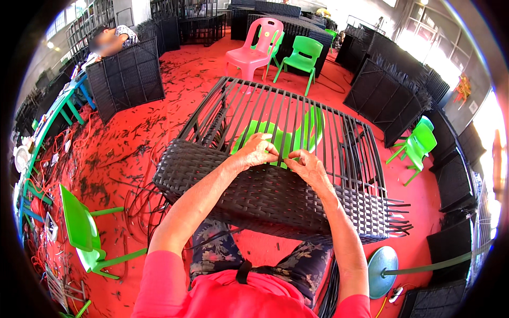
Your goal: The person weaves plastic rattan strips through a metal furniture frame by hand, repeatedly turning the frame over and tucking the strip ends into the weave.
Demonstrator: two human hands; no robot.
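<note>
A black woven wicker furniture piece [228, 183] stands in front of me above my lap. Its near part is tightly woven from flat black strips, and bare parallel strips [339, 127] run across the far part. My left hand [258, 152] pinches a flat black strip [281, 158] at the edge of the weave. Close beside it, my right hand [309, 168] has thumb and fingers closed at the same strip. Cut strip ends [400, 217] stick out at the right side of the weave. A green plastic chair [262, 132] shows through the bare strips.
A green chair [79, 222] is at left, a pink chair [254, 47] and green chair [305, 55] ahead, another green chair [420, 140] at right. Black scraps litter the red floor [143, 127]. A round stand base [383, 271] lies near right. A person [114, 42] sits behind a black panel [127, 77].
</note>
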